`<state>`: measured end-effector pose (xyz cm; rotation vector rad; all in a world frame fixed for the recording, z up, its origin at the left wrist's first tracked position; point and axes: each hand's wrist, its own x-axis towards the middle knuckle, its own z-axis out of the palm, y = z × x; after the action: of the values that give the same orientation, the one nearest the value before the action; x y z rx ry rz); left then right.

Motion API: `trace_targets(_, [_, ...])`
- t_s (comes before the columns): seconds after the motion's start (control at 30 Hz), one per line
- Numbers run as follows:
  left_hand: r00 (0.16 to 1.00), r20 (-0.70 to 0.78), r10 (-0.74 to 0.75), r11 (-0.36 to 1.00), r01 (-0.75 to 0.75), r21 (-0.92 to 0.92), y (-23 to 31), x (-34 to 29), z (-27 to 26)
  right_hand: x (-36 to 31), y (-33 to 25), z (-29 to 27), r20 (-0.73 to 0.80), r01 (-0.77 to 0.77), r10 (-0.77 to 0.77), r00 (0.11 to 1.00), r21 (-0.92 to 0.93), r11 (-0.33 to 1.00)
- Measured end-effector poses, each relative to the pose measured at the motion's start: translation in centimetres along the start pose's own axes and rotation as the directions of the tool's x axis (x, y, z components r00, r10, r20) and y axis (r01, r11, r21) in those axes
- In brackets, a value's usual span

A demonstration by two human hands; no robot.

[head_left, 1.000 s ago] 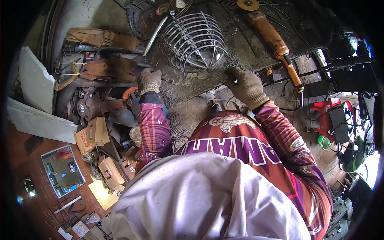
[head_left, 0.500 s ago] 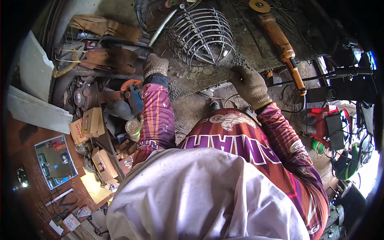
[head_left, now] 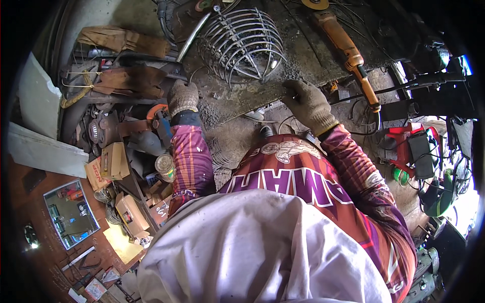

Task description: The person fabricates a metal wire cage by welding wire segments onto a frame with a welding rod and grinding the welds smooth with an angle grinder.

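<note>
A domed cage of curved metal bars (head_left: 246, 45) sits on the dark, gritty work table (head_left: 237, 98). My left hand (head_left: 183, 97), in a knitted work glove, is closed at the table's left side, below a shiny metal rod (head_left: 194, 36). A thin curved wire rises beside its fingers; what the fingers hold, if anything, is hidden. My right hand (head_left: 309, 105), also gloved, is at the table's near edge, right of and below the cage. Its fingers are loosely bent with the thumb apart, and nothing shows in them.
An orange angle grinder (head_left: 343, 43) with a yellowish disc lies on the table's right, its handle over the edge. Brown leather pieces (head_left: 129, 81), a blue-and-orange tool (head_left: 164, 123), cardboard boxes (head_left: 115, 160) and a tin (head_left: 165, 165) crowd the left. Red machine parts (head_left: 404, 146) stand right.
The whole view has shifted slightly, with the table and cage further left. My left hand has come a little nearer to me, away from the rod's lower end. The right hand stays by the edge.
</note>
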<state>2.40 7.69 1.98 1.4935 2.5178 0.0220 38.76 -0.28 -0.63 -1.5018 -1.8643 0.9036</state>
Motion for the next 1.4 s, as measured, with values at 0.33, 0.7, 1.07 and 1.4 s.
trace_targets(0.33, [0.998,-0.011,0.068,0.994,-0.069,-0.083,-1.1,0.3,0.0,0.0,0.0,-0.2,0.019,-0.017,0.016,1.0,0.006,1.0])
trace_targets(0.7, [0.999,0.02,-0.048,0.741,0.049,-0.669,-2.3,1.2,1.8,0.3,0.8,-0.7,0.08,0.012,-0.013,0.997,0.018,1.0])
trace_targets(1.07, [0.952,0.282,-0.12,0.047,0.289,-0.956,-2.5,1.1,1.1,0.8,0.7,-1.2,0.133,0.021,-0.023,0.991,0.017,1.0])
trace_targets(1.4, [0.773,0.624,0.111,-0.328,0.621,-0.712,-2.4,0.0,0.9,1.2,0.5,-1.3,0.096,-0.007,0.005,0.995,0.02,1.0])
